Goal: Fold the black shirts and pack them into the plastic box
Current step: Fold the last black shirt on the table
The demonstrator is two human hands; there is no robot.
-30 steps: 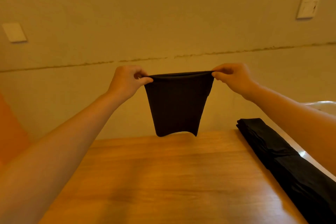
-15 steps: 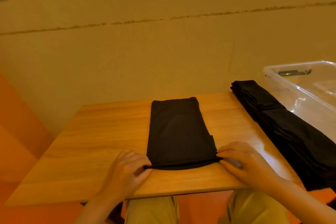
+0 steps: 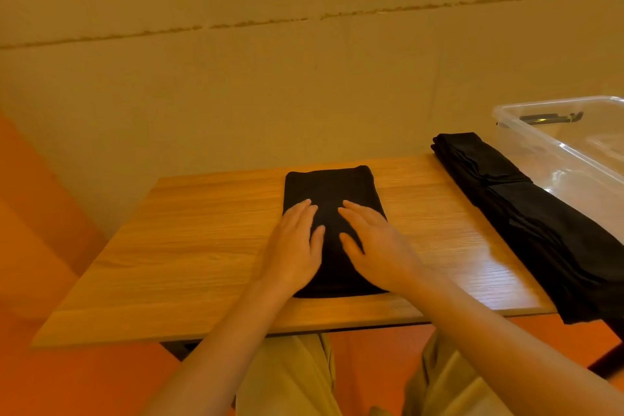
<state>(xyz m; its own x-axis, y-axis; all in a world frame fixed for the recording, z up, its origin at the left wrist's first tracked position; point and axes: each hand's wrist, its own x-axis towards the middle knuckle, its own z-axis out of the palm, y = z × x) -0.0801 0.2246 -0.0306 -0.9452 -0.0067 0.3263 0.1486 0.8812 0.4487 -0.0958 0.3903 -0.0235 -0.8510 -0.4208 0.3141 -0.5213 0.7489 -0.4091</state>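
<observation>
- A folded black shirt (image 3: 329, 186) lies flat in the middle of the wooden table (image 3: 189, 246), its long side pointing away from the person.
- The left hand (image 3: 295, 246) rests palm down on the near left part of this shirt, fingers stretched out and holding nothing.
- The right hand (image 3: 374, 246) lies palm down on the near right part, also flat and spread, gripping nothing.
- A pile of black shirts (image 3: 526, 209) lies along the right edge of the table and hangs over the near corner.
- The clear plastic box (image 3: 574, 159) stands just beside this pile, on the right.
</observation>
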